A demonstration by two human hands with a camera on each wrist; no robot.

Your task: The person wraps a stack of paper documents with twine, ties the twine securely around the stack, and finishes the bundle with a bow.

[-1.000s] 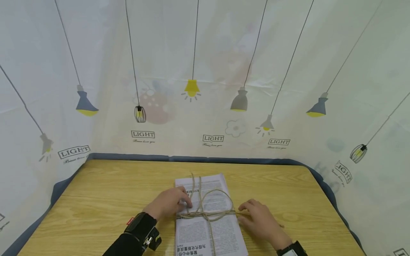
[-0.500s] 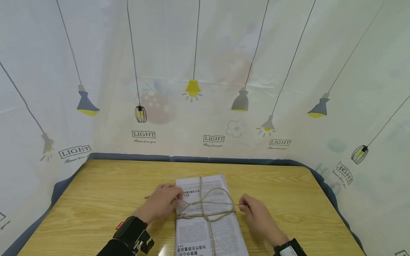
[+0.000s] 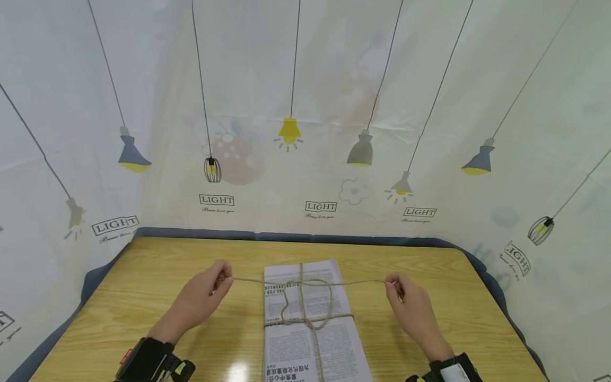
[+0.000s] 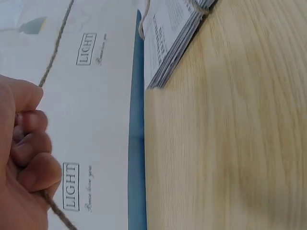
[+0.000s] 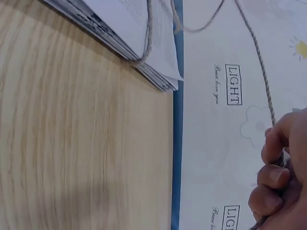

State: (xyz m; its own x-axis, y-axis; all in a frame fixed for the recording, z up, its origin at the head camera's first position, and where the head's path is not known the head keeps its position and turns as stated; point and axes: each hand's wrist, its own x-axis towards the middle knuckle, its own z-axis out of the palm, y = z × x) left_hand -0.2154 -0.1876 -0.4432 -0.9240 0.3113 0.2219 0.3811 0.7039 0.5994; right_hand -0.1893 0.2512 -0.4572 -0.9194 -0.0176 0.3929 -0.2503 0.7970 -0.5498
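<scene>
A stack of printed newspapers [image 3: 310, 350] lies on the wooden table, with brown twine [image 3: 316, 347] crossing it lengthwise and widthwise. To the left of the stack, my left hand [image 3: 202, 297] grips one end of the twine with curled fingers. On the other side, my right hand [image 3: 414, 307] pinches the other end. Between the hands the twine runs nearly straight above the stack, and a loose loop hangs around the crossing. In the left wrist view the twine [image 4: 56, 48] passes through the curled fingers. The right wrist view shows twine [image 5: 263, 67] leading into the right fist.
The wooden table [image 3: 167, 276] reaches to a blue edge strip [image 3: 334, 240] along the back and sides. Behind it hangs a pale curtain [image 3: 267, 212] printed with lamps. Dark wrist devices [image 3: 148, 361] sit on both wrists.
Both hands have moved apart and up, left hand leftward, right hand rightward. The twine between them has been drawn out straighter, and the loop over the newspapers has changed shape.
</scene>
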